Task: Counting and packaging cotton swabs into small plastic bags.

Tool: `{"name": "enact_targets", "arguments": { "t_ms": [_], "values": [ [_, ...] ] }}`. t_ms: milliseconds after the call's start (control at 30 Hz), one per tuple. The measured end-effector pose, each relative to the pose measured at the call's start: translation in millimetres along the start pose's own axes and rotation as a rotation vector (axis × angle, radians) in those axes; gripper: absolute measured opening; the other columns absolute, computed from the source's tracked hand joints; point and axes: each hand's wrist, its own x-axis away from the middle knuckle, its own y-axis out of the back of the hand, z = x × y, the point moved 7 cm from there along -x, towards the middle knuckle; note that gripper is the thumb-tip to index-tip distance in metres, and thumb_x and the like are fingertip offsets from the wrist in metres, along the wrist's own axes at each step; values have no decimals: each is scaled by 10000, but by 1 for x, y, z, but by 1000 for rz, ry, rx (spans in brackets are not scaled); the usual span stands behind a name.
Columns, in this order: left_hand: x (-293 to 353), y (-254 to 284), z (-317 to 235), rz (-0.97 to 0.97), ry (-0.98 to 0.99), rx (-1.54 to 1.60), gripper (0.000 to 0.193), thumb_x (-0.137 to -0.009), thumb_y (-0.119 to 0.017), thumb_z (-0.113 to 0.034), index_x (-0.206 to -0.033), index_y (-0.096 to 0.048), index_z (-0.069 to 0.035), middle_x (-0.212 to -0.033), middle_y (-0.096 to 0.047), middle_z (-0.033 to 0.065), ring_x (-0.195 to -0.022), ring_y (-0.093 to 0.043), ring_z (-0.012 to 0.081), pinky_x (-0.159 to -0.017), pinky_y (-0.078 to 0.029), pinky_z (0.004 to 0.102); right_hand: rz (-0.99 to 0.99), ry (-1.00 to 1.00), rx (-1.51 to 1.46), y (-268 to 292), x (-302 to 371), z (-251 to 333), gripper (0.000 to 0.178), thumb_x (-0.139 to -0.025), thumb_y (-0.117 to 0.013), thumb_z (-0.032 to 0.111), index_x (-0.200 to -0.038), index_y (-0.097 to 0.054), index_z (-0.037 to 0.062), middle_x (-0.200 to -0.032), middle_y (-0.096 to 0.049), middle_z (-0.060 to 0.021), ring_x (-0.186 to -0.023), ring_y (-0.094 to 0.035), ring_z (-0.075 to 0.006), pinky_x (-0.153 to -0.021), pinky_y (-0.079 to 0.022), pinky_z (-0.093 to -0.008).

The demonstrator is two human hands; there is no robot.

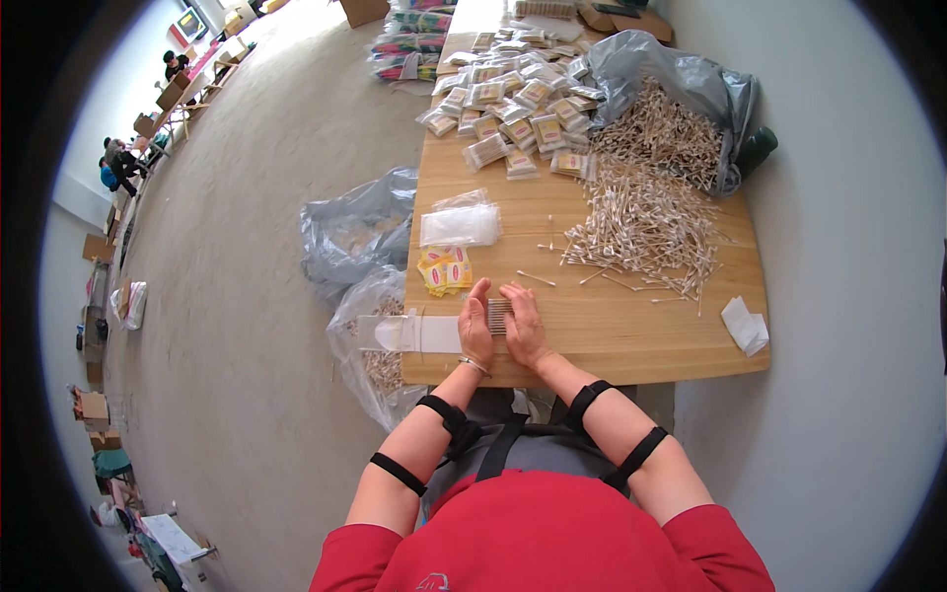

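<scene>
A neat row of cotton swabs [499, 317] lies between my two hands near the front edge of the wooden table [612, 345]. My left hand [475, 330] is cupped upright along the row's left side, and my right hand [524, 326] closes in from the right, fingers together. The swabs are held between the palms; their ends are partly hidden. Left of my left hand, a flat whitish plastic piece [434, 333] reaches over the table's left edge. Small yellow printed cards [446, 269] and a stack of clear plastic bags [461, 225] lie just beyond it.
Loose swabs [641, 227] spill from a grey plastic bag [641, 59] at the right. Many filled packets [523, 109] cover the far end. A folded white paper [745, 327] is near the right edge. Plastic bags [360, 232] stand on the left floor; people [123, 163] sit far off.
</scene>
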Motion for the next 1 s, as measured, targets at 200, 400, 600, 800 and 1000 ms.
{"name": "enact_targets", "arguments": {
  "t_ms": [200,400,600,800,1000],
  "values": [
    [1,2,-3,-24,-2,34,522,-1001,-343,-361,-1322,-406,45,-1350,-441,131,-1278,-385,199,-1090,-267,325,254,55,506,10,21,7,734,-839,-555,299,-1382,-227,-70,-1462,-187,-250,-1386,-132,-374,-1131,-113,-461],
    [2,-4,-2,-21,16,40,534,-1002,-329,-370,-1307,-414,60,-1338,-450,142,-1275,-386,206,-1092,-263,325,403,76,689,-2,28,8,905,-825,-535,513,-1400,-176,-87,-1488,-123,-251,-1402,-81,-366,-1141,-76,-446],
    [4,5,-5,-34,63,66,475,-1001,-357,-319,-1299,-426,45,-1336,-452,136,-1267,-397,219,-1081,-285,332,385,67,690,-8,29,9,920,-822,-525,526,-1402,-167,-92,-1487,-116,-257,-1405,-65,-363,-1144,-63,-442],
    [37,3,-56,368,-199,-1023,441,-912,-531,-237,-1298,-461,-36,-1108,-535,161,-1065,-504,296,-938,-384,359,414,64,695,-3,30,9,987,-793,-540,555,-1405,-128,-100,-1485,-97,-268,-1402,-56,-377,-1144,-52,-444],
    [68,-9,-58,629,-188,-1405,585,-866,-571,-340,-1358,-393,-78,-1047,-486,154,-997,-469,319,-893,-362,405,433,84,681,-6,29,11,1034,-774,-538,584,-1405,-97,-107,-1481,-94,-277,-1397,-67,-390,-1142,-68,-450]
  ]
}}
